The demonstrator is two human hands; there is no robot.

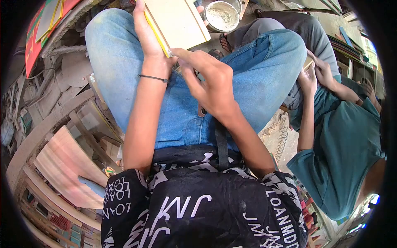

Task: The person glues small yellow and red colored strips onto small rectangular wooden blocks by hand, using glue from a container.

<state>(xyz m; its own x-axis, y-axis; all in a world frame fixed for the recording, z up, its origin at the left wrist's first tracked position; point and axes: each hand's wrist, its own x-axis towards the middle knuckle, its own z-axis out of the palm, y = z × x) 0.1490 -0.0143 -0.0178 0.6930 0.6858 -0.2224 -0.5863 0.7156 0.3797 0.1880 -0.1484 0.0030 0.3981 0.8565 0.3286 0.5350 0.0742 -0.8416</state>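
Note:
My left hand [149, 35] is closed around a cream-coloured flat board [175, 24] with a yellow edge and a thin brown line along one side. Its thumb side lies along the yellow edge, and fingertips show past the board's far side. My right hand [213, 80] is beside the board's near corner, palm down. The index finger reaches to that corner, where there is a small whitish smear; thumb and index are apart, and I see no tool in this hand. Beyond the board stands a round tub [222, 17] of whitish paste.
At right sits another person in a green shirt [341, 144], hands holding a small pale piece. A curved wooden panel [72, 165] leans on a wooden frame at left. Red and green boards [39, 43] lie at upper left. A coiled wire [282, 142] lies on the floor.

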